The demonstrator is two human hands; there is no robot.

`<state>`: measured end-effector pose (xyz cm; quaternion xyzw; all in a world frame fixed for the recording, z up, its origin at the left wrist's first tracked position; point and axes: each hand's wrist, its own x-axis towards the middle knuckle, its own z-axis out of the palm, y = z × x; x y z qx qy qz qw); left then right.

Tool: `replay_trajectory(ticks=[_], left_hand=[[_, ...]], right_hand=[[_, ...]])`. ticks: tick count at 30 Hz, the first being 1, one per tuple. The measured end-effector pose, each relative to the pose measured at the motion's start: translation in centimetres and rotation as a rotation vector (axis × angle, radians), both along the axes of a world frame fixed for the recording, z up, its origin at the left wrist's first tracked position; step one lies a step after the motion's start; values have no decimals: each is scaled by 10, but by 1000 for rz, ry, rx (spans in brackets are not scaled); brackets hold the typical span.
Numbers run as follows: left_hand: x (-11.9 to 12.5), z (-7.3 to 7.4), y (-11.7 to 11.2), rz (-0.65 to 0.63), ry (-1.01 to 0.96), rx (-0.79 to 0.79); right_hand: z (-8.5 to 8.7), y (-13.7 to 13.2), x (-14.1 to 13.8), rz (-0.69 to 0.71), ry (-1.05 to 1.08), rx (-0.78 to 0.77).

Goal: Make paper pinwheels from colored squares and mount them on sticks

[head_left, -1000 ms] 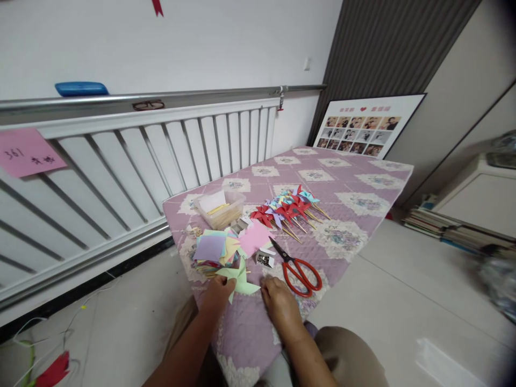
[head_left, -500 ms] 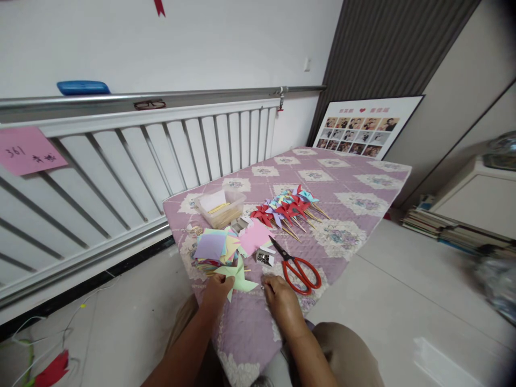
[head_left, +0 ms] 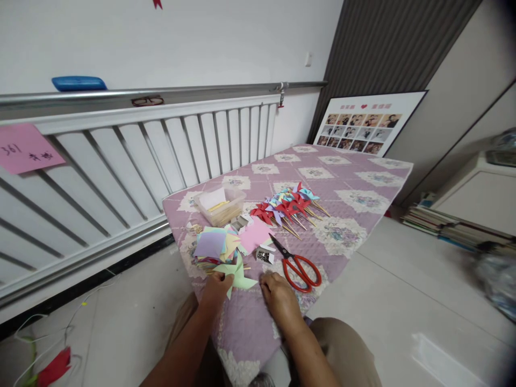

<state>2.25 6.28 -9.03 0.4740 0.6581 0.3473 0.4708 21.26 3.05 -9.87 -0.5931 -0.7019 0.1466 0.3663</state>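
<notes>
My left hand (head_left: 220, 284) pinches a pale green paper pinwheel (head_left: 239, 274) by its near left side, just in front of a stack of coloured paper squares (head_left: 211, 245). To the right, my right hand (head_left: 278, 293) rests low over the cloth with its fingers curled together; whatever may be between the fingertips is hidden. Beyond it lies a small open box of shiny metal pins (head_left: 264, 256). Scissors with red handles (head_left: 300, 271) lie right of my right hand, blades pointing away. Pink paper (head_left: 255, 235) lies behind the small box.
A clear plastic tub (head_left: 221, 207) with wooden sticks stands at the back left. Several pinwheels on sticks (head_left: 286, 207) lie beyond the scissors. The table wears a purple patterned cloth (head_left: 245, 333). A white radiator (head_left: 161, 156) runs along the left side.
My right hand has shifted slightly up and left, its fingertips curling in; a tiny shiny bit seen by them earlier is out of sight. The left hand keeps its hold on the pinwheel.
</notes>
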Motion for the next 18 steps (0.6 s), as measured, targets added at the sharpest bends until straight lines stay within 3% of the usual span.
replay_trajectory(ticks=[6, 10, 18], left_hand=[[2, 10, -1, 2, -27, -10], [19, 14, -5, -23, -85, -29], [62, -1, -7, -85, -126, -13]], right_hand=[[-5, -1, 4, -120, 275, 14], [-7, 0, 13, -194, 533, 4], [7, -6, 29, -221, 872, -49]])
